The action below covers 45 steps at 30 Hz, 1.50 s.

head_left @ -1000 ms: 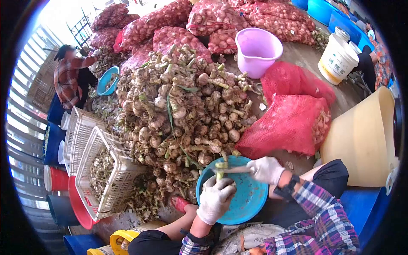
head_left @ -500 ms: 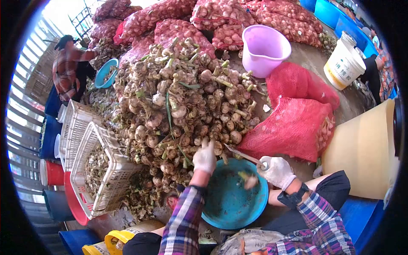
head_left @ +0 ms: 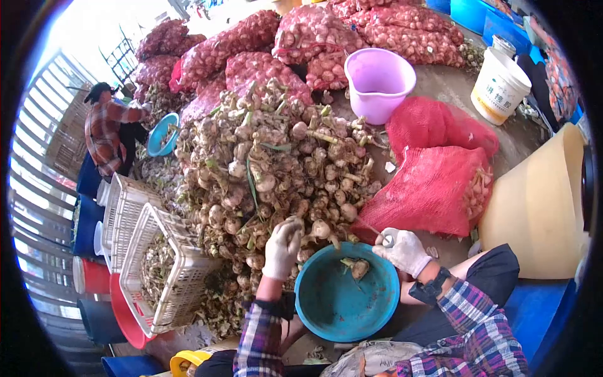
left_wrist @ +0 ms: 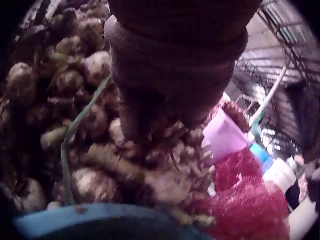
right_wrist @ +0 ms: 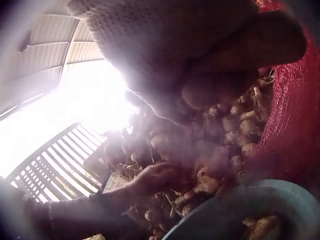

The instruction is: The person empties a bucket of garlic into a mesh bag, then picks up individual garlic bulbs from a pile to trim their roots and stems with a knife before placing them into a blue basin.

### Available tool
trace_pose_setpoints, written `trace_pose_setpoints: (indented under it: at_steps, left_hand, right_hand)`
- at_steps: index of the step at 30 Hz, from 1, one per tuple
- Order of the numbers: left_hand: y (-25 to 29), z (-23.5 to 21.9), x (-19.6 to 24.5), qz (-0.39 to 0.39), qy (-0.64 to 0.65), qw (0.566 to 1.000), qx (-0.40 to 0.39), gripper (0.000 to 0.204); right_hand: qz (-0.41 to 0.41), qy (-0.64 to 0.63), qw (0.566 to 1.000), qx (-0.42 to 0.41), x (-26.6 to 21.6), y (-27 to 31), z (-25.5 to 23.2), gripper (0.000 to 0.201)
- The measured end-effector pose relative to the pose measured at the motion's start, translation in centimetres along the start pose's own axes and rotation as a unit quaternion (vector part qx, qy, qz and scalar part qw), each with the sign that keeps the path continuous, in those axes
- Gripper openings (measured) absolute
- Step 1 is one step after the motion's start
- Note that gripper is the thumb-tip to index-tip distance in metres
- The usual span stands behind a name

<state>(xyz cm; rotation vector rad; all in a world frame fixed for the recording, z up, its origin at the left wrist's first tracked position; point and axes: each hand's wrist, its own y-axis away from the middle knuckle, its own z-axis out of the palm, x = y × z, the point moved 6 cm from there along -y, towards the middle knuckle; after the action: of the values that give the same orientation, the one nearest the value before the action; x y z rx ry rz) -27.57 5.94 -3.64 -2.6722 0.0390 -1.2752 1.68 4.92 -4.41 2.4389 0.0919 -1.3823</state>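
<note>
A big heap of unpeeled garlic bulbs (head_left: pixel 276 163) with stalks lies in front of me. My left hand (head_left: pixel 284 242), in a white glove, reaches into the heap's near edge, fingers curled over a garlic bulb (left_wrist: pixel 100 175). My gloved right hand (head_left: pixel 402 251) grips a small knife (head_left: pixel 380 236) above the right rim of a blue basin (head_left: pixel 342 308). One trimmed bulb (head_left: pixel 359 268) lies in the basin. In the right wrist view the glove (right_wrist: pixel 165 60) fills the top, with the basin rim (right_wrist: pixel 250 210) below.
Red mesh sacks (head_left: pixel 433 182) lie right of the heap, a purple bucket (head_left: pixel 379 78) and a white bucket (head_left: pixel 499 85) behind them. White crates (head_left: pixel 163 264) of trimmings stand left, a yellow tub (head_left: pixel 540 201) right. Another person (head_left: pixel 107 129) sits far left.
My left hand left the basin, went to the heap and closed on a bulb. A cut bulb dropped into the basin. My right hand drew the knife back to the rim.
</note>
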Motion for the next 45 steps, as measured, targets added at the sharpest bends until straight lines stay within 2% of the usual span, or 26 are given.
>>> trace_pose_setpoints:
  at_steps: [1,3,4,6,7,8,10,11,12,13,14,16,17,18,20,22,23,24,26,30,34,38,40,41,42,45]
  left_hand:
    - [0.9,-0.3,2.2,0.0,0.06,0.998,-0.034,0.023]
    - [3.0,0.0,6.4,-0.013,0.194,0.976,-0.096,0.023]
    - [4.3,0.8,8.4,-0.026,0.267,0.955,-0.127,0.023]
    - [6.2,2.7,10.8,-0.074,0.364,0.914,-0.162,0.022]
    - [7.0,4.5,10.3,-0.112,0.417,0.88,-0.2,0.023]
    - [7.9,5.0,10.3,-0.108,0.425,0.874,-0.208,0.028]
    - [8.3,4.5,10.5,-0.114,0.406,0.883,-0.209,0.034]
    - [7.8,3.0,10.9,-0.046,0.259,0.955,-0.135,0.037]
    - [7.3,1.0,12.2,0.022,0.1,0.993,-0.057,0.041]
    - [7.4,0.2,11.6,-0.104,0.058,0.99,-0.069,0.053]
    - [7.3,0.6,11.0,-0.105,0.052,0.991,-0.065,0.053]
    - [7.6,3.6,11.0,-0.082,0.204,0.967,-0.131,0.064]
    - [8.5,5.3,10.7,-0.253,0.335,0.886,-0.195,0.071]
    - [7.8,5.8,10.4,-0.22,0.36,0.894,-0.151,0.067]
    - [7.4,6.0,9.6,-0.214,0.381,0.893,-0.11,0.062]
    - [8.0,5.1,9.4,-0.289,0.401,0.861,-0.118,0.054]
    - [7.8,4.4,9.8,-0.246,0.394,0.881,-0.097,0.05]
    - [8.2,4.9,8.3,-0.249,0.392,0.881,-0.092,0.05]
    - [8.2,5.6,6.1,-0.049,0.281,0.956,-0.066,0.05]
    - [8.7,3.9,6.5,-0.129,0.208,0.969,-0.039,0.047]
    - [8.9,3.5,6.4,-0.089,0.172,0.98,-0.038,0.045]
    - [9.6,3.8,6.6,-0.16,0.385,0.908,-0.041,0.047]
    - [9.4,2.4,8.8,-0.155,0.331,0.929,-0.063,0.049]
    - [9.3,1.6,10.5,-0.15,0.275,0.946,-0.086,0.05]
    - [9.2,0.3,13.1,-0.08,0.207,0.972,-0.08,0.052]
    - [9.0,-0.4,11.7,-0.06,0.196,0.976,-0.071,0.049]
  right_hand:
    - [0.001,-0.003,1.0,0.005,-0.4,-0.1,0.2,0.023]
    - [0.082,-0.28,0.955,-0.056,-0.2,-1.0,1.5,0.018]
    - [0.056,-0.294,0.953,-0.046,-0.1,-1.3,1.8,0.018]
    - [0.126,-0.404,0.902,-0.088,-2.6,-0.4,1.8,0.023]
    - [0.059,-0.503,0.851,-0.137,-3.3,-0.4,2.5,0.025]
    - [0.079,-0.481,0.86,-0.153,-2.6,0.2,2.4,0.022]
    - [0.019,-0.451,0.874,-0.18,-3.2,0.8,1.9,0.021]
    - [0.017,-0.449,0.874,-0.185,-3.4,0.9,1.8,0.021]
    - [-0.005,-0.414,0.895,-0.166,-3.9,1.1,1.3,0.021]
    - [-0.027,-0.38,0.913,-0.145,-4.4,1.2,1.1,0.021]
    - [-0.03,-0.383,0.911,-0.149,-4.9,1.3,1.5,0.021]
    - [-0.035,-0.393,0.908,-0.141,-5.7,2.0,2.7,0.022]
    - [-0.054,-0.324,0.937,-0.119,-6.0,2.3,3.0,0.024]
    - [-0.238,-0.209,0.949,-0.017,-7.7,2.7,2.0,0.025]
    - [-0.297,-0.173,0.936,0.07,-7.9,3.0,0.4,0.025]
    - [-0.107,-0.097,0.989,0.015,-6.6,3.1,-1.5,0.023]
    - [-0.205,0.093,0.972,0.063,-8.0,3.7,-2.7,0.02]
    - [-0.207,0.091,0.972,0.058,-7.5,4.0,-2.2,0.02]
    - [-0.292,0.188,0.937,0.027,-7.2,5.3,0.1,0.017]
    - [-0.329,0.212,0.92,0.013,-7.9,5.9,1.3,0.014]
    - [-0.341,0.212,0.916,0.023,-8.0,6.1,1.8,0.009]
    - [-0.356,0.219,0.907,0.046,-7.1,5.5,1.8,0.008]
    - [-0.331,0.218,0.915,0.078,-4.7,4.1,1.7,0.008]
    - [-0.127,0.296,0.944,0.064,-1.1,1.7,1.0,0.016]
    - [-0.04,0.423,0.905,-0.029,1.4,-0.3,0.2,0.023]
    - [-0.076,0.371,0.925,0.015,-0.5,1.1,-1.2,0.019]
